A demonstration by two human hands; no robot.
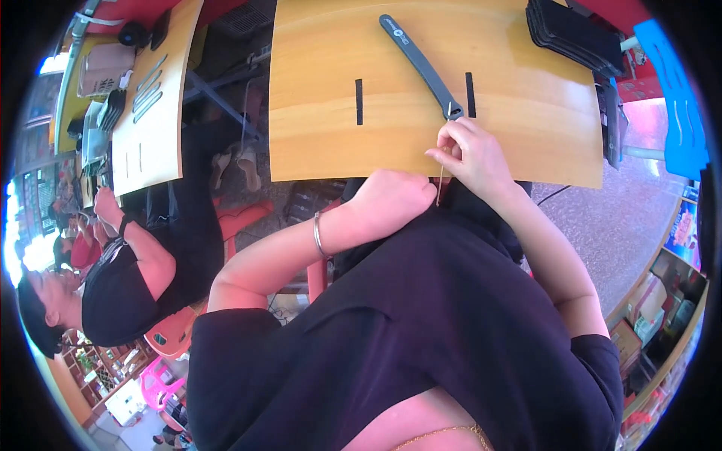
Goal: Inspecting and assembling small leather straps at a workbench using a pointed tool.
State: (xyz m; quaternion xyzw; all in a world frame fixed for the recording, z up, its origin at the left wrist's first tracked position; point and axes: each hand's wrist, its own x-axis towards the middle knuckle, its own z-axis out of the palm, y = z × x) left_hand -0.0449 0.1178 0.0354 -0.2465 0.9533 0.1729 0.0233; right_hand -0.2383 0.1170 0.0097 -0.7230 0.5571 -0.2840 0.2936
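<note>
A dark grey strap [418, 64] lies slanting across the wooden table [316, 45]. Its near end, which has a hole, is just beyond my right hand [475, 156]. That hand is closed in a pinch at the table's near edge. From its fingers a thin tan strand [441, 186] hangs down below the edge; I cannot tell whether it is cord or something stiffer. A small pale tip shows over the strap's holed end. My left hand [395, 197] is curled shut beside the strand, close to my lap, and what its fingers hold is hidden.
Two short black strips [359, 101] mark the tabletop. A stack of black flat pieces [575, 34] stands at the far right corner, near a blue plastic rack [671, 98]. At left, another person [124, 278] sits by a second table [154, 128] bearing dark straps.
</note>
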